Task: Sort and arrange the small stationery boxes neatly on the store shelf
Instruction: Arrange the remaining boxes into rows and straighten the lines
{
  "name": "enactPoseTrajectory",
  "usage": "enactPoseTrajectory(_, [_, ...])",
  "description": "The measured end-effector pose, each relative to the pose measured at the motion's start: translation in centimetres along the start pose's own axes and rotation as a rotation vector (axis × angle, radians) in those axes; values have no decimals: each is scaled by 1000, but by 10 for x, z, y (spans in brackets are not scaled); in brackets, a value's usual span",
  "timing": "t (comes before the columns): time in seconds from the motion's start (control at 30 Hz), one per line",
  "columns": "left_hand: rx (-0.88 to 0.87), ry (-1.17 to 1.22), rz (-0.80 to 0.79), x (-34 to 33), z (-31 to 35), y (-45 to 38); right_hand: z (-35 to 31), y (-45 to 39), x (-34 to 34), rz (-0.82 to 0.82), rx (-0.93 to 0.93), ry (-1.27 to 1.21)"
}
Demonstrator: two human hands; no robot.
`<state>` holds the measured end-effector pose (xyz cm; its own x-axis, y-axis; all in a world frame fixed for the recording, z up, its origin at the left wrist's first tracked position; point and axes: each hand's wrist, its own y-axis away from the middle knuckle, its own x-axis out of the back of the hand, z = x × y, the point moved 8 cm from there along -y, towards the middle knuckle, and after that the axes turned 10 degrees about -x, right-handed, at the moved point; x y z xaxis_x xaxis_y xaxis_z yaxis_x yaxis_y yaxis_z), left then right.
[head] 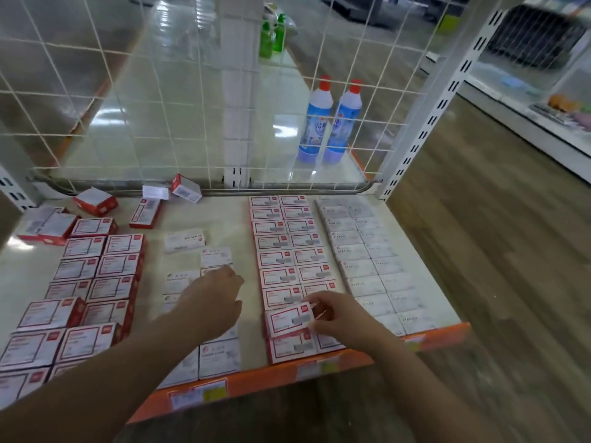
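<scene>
Box print blurred, left hand (213,302) fingers extended, resting on white boxes (216,256) mid-shelf, right hand (339,314) pinching tilted red-bordered box (289,318) over 2-column row near shelf (287,375) front edge

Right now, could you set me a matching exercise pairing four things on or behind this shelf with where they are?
Things:
1. red-bordered box
2. blue bottles
3. loose STAPLES box
4. tipped red boxes

Places:
A. behind the wire grid
B. alone, mid-shelf, askew
C. pinched by the right hand, near the front edge
D. scattered at the back of the shelf

Pairs: 1-C, 2-A, 3-B, 4-D
</scene>
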<state>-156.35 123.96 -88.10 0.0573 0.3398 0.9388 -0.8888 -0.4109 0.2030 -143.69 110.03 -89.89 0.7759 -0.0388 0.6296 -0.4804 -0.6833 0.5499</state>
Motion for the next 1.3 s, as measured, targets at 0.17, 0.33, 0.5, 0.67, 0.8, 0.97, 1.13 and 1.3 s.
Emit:
enactPoseTrajectory(0.17, [15, -24, -24, -2, 1, 3, 3, 5, 1, 26, 26, 49])
enactPoseTrajectory(0.33, [19, -9, -38, -4, -3, 2, -11, 8, -1, 27, 44, 77])
enactPoseTrajectory(0.5, [12, -15, -41, -5, -3, 0, -18, 10, -7, 20, 61, 117])
enactPoseTrajectory(0.67, [11, -23, -52, -6, -5, 1, -14, 14, -10, 5, 73, 178])
enactPoseTrajectory(0.8, [6, -16, -55, -6, -5, 1, -13, 16, -13, -25, 76, 167])
enactPoseTrajectory(0.97, [13, -7, -53, -6, -5, 1, -13, 16, -18, -37, 96, 188])
enactPoseTrajectory(1.13, [9, -9, -58, -6, -5, 1, -12, 14, -19, -44, 96, 197])
enactPoseTrajectory(1.3, [10, -15, -71, -6, -5, 2, -10, 13, -20, -52, 94, 197])
